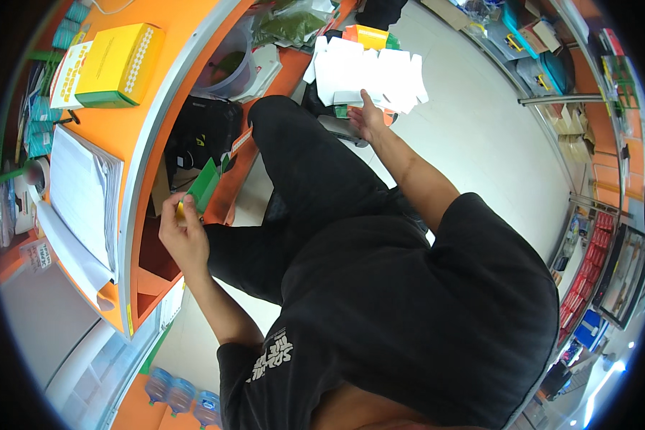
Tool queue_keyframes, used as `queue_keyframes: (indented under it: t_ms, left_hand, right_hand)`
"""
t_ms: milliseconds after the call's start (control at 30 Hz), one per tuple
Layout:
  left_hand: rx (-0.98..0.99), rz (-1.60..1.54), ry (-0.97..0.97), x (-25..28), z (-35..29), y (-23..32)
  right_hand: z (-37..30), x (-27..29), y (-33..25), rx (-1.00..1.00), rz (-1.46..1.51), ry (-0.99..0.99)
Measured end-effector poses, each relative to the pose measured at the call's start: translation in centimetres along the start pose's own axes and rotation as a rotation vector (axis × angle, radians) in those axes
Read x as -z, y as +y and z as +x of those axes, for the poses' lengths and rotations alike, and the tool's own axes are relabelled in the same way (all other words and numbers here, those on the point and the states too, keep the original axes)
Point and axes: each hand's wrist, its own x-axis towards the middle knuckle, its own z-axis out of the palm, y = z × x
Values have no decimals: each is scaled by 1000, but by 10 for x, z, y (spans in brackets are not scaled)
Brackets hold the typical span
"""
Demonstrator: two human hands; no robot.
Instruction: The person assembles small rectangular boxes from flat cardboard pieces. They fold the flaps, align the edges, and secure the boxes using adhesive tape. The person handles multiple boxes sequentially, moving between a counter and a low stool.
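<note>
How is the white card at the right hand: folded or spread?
Spread: white card shows flaps splayed outward; right hand at its edge.

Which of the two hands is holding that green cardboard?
The left hand, beside the orange desk; it grips the green cardboard, while the right hand is at the white cardboard.

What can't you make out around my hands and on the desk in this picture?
From the head view:
- Near end of the green carton: covered by the left hand.
- Underside of the white cartons: facing away from the camera.
- Inside of the yellow box: hidden by its closed sides.
- Writing on the paper stack: too small and faint.
</note>
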Motion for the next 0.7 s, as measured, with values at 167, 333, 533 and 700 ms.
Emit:
queue_keyframes:
  t_ms: [167,333,533,700]
  left_hand:
    - [-146,151,-38,-13,10,15]
    - [-115,172,-23,-8,3,2]
    - [-114,212,30,-14,-3,-17]
    - [-86,195,19,-19,1,-11]
  right_hand:
    - [36,-13,9,67,143,131]
    - [60,10,18,231,14,267]
    - [67,81,-13,248,-731,693]
    - [87,109,-18,398,-175,651]
